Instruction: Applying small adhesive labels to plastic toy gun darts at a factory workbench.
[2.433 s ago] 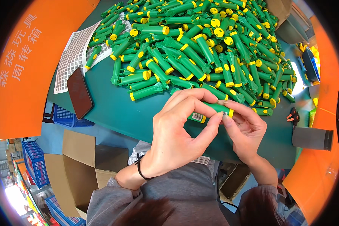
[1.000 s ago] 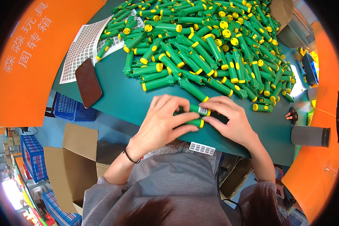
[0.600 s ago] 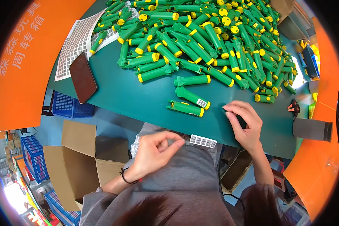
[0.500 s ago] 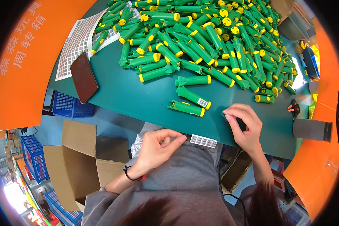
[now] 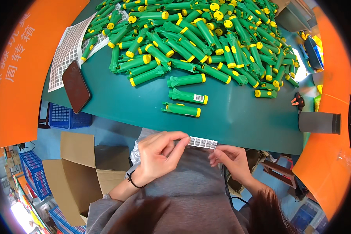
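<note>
My left hand point(image 5: 160, 152) pinches the left end of a small white strip of barcode stickers point(image 5: 202, 142), held just off the table's near edge. At the strip's other end, the fingertips of my right hand point(image 5: 233, 162) close on its corner. Beyond the strip, three green plastic tubes with yellow end caps lie in a short column: a far tube point(image 5: 186, 80), a middle tube point(image 5: 181, 96) with a barcode sticker facing up, and a near tube point(image 5: 180, 109) whose white sticker shows only at its lower side.
A big heap of similar green tubes point(image 5: 191, 39) covers the far table. Sticker sheets point(image 5: 68, 50) and a dark phone point(image 5: 76, 86) lie at left. On the right are a grey cylinder point(image 5: 319, 122) and small black-and-orange snips point(image 5: 298, 100). An open carton point(image 5: 78, 146) stands below left.
My right hand has come back from above the table to the strip's right end. The middle tube has turned to lie nearly level with its neighbours. The whole view has shifted slightly.
</note>
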{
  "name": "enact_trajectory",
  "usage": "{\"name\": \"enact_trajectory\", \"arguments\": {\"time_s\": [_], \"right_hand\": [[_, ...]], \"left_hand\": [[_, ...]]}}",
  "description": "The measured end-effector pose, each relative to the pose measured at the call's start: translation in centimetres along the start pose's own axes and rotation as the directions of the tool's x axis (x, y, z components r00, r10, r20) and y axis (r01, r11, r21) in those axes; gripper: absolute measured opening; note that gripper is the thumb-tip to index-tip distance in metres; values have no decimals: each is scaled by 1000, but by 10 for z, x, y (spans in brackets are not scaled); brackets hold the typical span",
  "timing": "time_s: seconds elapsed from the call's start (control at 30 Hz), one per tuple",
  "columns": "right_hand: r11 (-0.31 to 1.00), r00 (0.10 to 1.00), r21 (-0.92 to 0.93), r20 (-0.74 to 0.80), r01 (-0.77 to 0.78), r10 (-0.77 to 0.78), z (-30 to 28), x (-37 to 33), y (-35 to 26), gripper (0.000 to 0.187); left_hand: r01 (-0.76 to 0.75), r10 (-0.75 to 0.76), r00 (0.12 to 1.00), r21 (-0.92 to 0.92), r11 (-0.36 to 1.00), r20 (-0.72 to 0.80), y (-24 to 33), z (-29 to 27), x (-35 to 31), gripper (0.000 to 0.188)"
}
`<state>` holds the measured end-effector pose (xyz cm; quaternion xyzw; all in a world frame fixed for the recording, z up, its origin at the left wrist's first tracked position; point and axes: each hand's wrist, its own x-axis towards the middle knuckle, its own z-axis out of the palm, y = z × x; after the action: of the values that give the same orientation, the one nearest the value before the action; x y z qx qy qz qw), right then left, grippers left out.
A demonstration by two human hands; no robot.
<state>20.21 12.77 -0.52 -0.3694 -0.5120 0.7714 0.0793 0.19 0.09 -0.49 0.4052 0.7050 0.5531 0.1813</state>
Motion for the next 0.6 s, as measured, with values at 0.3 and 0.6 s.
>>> {"name": "enact_trajectory", "arguments": {"time_s": [0.3, 0.6], "right_hand": [[991, 996, 126, -83, 36, -26, 13, -9, -6, 18], [755, 896, -482, 243, 444, -372, 17, -3, -58, 6]], "left_hand": [[-18, 17, 1000, 111, 994, 8, 0, 6, 12, 10], [107, -72, 961, -120, 987, 266, 23, -8, 29, 12]]}}
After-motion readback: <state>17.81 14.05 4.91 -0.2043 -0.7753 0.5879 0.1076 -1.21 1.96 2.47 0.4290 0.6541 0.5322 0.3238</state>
